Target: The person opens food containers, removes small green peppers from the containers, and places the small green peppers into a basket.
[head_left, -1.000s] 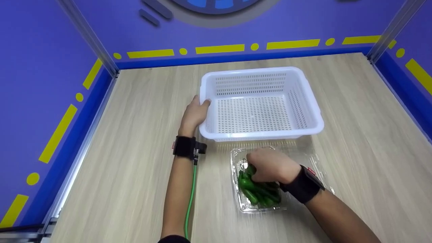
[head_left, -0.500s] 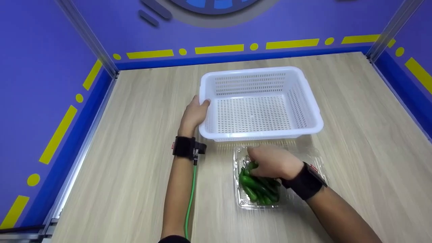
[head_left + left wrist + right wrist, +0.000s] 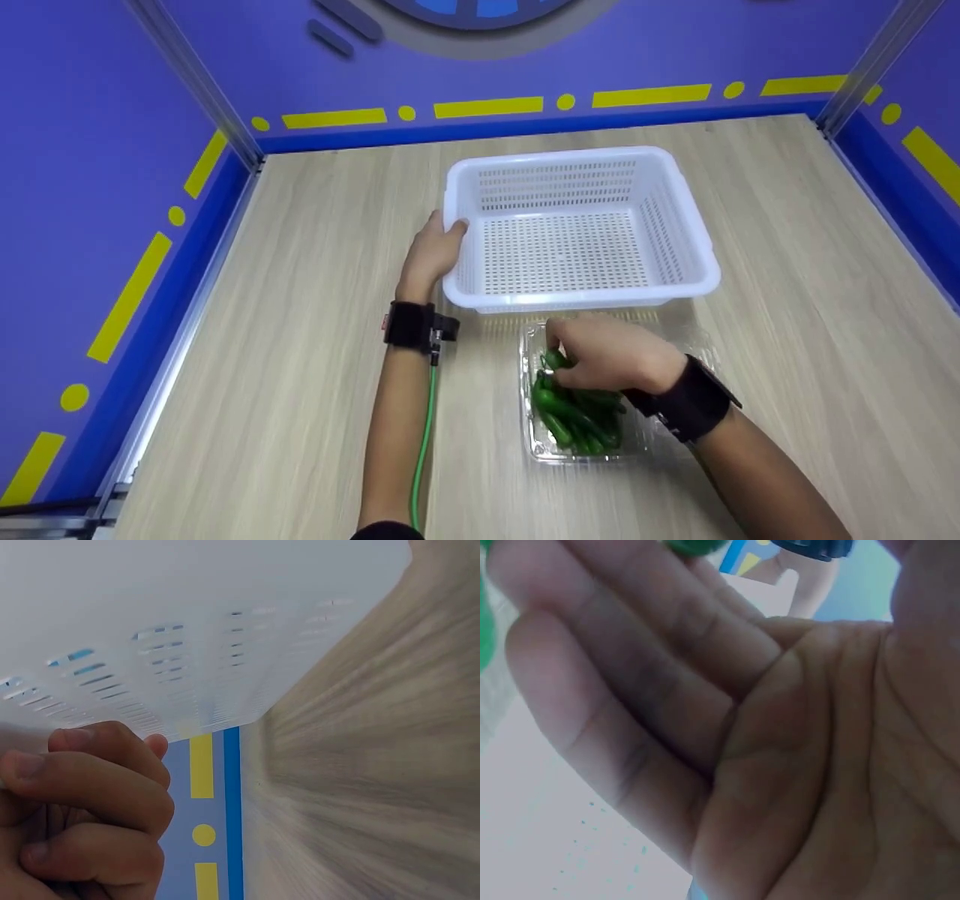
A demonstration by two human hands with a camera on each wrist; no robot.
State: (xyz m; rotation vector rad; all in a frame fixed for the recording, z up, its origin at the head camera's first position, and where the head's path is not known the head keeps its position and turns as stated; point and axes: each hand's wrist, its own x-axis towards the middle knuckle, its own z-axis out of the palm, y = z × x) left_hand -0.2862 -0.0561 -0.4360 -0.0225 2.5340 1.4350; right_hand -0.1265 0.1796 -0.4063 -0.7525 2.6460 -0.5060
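My left hand [image 3: 433, 253] grips the left rim of a white perforated plastic basket [image 3: 581, 298], thumb over the inner side. In the left wrist view the left fingers [image 3: 112, 795] are curled beside the basket wall [image 3: 202, 585]. My right hand [image 3: 611, 352] is over a clear plastic clamshell box [image 3: 527, 420], pinching a green chili pepper [image 3: 556, 360] between thumb and fingers. Several more green chili peppers [image 3: 574, 420] lie heaped in the box below. The right wrist view shows mostly palm and fingers [image 3: 615, 712], with a bit of green at the top.
The basket stands just behind the box on a wood-grain table [image 3: 315, 315]. Blue panels [image 3: 360, 75] with yellow marks enclose the back and sides. A green cable [image 3: 427, 442] runs along the left forearm from its black wrist strap [image 3: 410, 325].
My right hand has shifted slightly up and right, and the pinched pepper's end shows more clearly above the heap. The box moved slightly away from me at first. The left hand stays on the basket.
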